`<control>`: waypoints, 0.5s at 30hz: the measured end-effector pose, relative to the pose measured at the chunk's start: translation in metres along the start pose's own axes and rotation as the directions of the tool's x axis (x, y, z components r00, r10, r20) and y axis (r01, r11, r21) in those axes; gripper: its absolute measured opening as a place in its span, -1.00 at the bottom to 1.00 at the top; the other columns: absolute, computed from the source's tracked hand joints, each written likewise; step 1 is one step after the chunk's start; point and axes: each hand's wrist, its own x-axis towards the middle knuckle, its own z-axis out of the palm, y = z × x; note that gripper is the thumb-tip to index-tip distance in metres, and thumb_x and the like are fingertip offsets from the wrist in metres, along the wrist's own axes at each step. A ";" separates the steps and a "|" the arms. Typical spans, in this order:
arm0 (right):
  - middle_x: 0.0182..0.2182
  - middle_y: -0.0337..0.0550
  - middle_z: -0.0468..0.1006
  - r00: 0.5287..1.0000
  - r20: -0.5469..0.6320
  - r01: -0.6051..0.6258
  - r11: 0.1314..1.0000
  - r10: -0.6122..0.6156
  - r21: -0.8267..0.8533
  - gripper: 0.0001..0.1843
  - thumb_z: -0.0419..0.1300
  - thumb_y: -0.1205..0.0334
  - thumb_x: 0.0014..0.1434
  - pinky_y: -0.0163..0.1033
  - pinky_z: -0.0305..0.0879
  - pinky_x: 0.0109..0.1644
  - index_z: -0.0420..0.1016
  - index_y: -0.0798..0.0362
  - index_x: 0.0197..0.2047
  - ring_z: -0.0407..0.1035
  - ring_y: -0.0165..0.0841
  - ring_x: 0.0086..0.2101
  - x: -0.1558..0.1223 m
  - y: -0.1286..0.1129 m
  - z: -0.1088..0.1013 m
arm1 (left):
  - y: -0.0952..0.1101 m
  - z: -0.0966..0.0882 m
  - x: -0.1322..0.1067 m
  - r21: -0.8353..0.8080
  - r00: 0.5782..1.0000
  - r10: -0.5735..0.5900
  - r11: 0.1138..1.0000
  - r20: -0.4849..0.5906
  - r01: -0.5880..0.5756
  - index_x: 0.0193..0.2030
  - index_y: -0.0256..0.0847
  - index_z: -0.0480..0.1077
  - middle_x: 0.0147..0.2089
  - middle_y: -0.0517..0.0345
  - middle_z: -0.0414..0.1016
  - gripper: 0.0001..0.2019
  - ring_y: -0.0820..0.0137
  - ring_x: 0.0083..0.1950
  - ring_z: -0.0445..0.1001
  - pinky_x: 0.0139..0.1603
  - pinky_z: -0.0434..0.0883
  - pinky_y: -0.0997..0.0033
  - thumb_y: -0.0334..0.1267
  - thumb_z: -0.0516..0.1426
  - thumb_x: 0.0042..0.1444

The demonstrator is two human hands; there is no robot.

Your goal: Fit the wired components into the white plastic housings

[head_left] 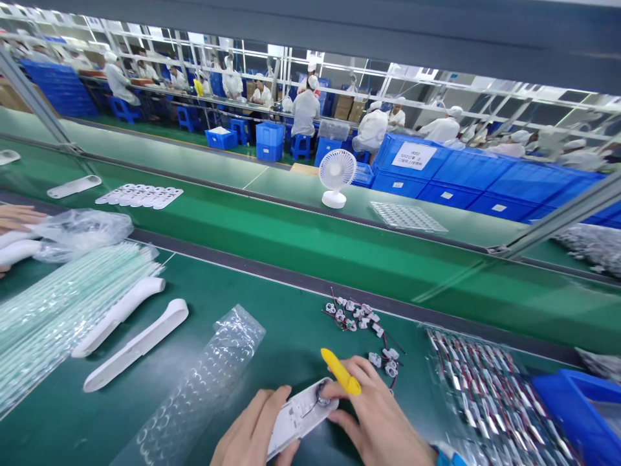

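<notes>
At the bottom middle, my left hand [252, 430] is closed round a white plastic housing half [301, 414] with its inner side up. My right hand [376, 417] grips a yellow-handled tool [341, 372] whose tip rests at the housing's round end. Just beyond lie several small white connectors with red and black wires [361, 327] on the green mat.
Two long white housings [129, 330] and a clear bubble tray [198, 388] lie to the left, beside stacked clear trays [58, 304]. A tray of wired parts [485, 388] and a blue bin [582, 401] sit right. A small white fan [336, 176] stands beyond the belt. A co-worker's hand [17, 220] shows at the left edge.
</notes>
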 end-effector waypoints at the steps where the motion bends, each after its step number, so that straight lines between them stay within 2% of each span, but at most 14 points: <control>1: -0.17 -0.17 0.46 0.999 0.019 0.048 0.998 -0.047 -0.051 -0.81 0.11 0.38 0.04 -0.15 0.23 -0.04 0.35 -0.01 -0.24 0.30 -0.32 -0.16 0.000 0.000 -0.001 | 0.000 0.000 0.000 0.004 1.000 -0.003 1.000 0.003 0.003 0.04 -0.29 0.19 -0.19 0.00 0.47 -0.62 0.42 -0.24 0.52 -0.24 0.44 0.67 -0.22 0.06 0.10; 5: -0.10 -0.18 0.47 0.967 0.116 0.245 0.945 -0.225 -0.217 -0.76 0.06 0.43 0.02 -0.04 0.12 0.06 0.36 -0.03 -0.23 0.24 -0.24 -0.01 -0.002 -0.002 -0.002 | 0.001 -0.001 0.001 0.024 1.000 -0.008 1.000 0.028 0.008 0.04 -0.27 0.19 -0.19 0.02 0.47 -0.62 0.42 -0.23 0.52 -0.23 0.44 0.64 -0.25 0.08 0.07; 8: -0.11 -0.19 0.46 0.987 0.056 0.158 0.972 -0.150 -0.176 -0.61 0.08 0.48 -0.04 -0.14 0.18 0.04 0.32 -0.03 -0.12 0.27 -0.28 -0.04 -0.007 -0.001 -0.002 | 0.001 -0.001 0.001 0.036 1.000 -0.005 0.999 0.011 0.005 0.04 -0.27 0.19 -0.19 0.02 0.47 -0.61 0.42 -0.25 0.52 -0.25 0.45 0.63 -0.25 0.08 0.07; 10: -0.06 -0.16 0.41 0.999 -0.001 0.043 0.991 -0.043 -0.124 -0.41 0.11 0.49 -0.10 -0.23 0.24 0.01 0.19 -0.01 0.04 0.29 -0.33 -0.06 -0.010 0.001 -0.003 | 0.002 -0.001 0.000 0.039 1.000 -0.017 0.999 0.002 0.017 0.05 -0.26 0.19 -0.17 0.02 0.47 -0.61 0.41 -0.25 0.52 -0.26 0.46 0.62 -0.24 0.07 0.07; 12: -0.02 -0.12 0.36 0.999 -0.031 -0.027 0.995 0.024 -0.101 -0.27 0.15 0.48 -0.15 -0.24 0.26 0.00 0.08 0.00 0.12 0.27 -0.31 -0.03 -0.011 0.001 -0.002 | 0.003 0.000 0.000 0.035 0.999 -0.039 0.999 0.008 0.039 0.06 -0.25 0.19 -0.15 0.01 0.47 -0.62 0.40 -0.23 0.52 -0.25 0.46 0.60 -0.25 0.06 0.08; 15: -0.07 -0.12 0.40 1.000 -0.001 -0.007 0.999 0.007 -0.046 -0.35 0.17 0.46 -0.12 -0.24 0.29 -0.05 0.14 -0.03 0.07 0.30 -0.31 -0.07 -0.007 0.000 0.003 | 0.004 -0.001 0.001 0.024 0.999 -0.049 0.999 0.006 0.049 0.06 -0.25 0.19 -0.16 0.01 0.48 -0.62 0.41 -0.24 0.52 -0.26 0.45 0.61 -0.25 0.06 0.09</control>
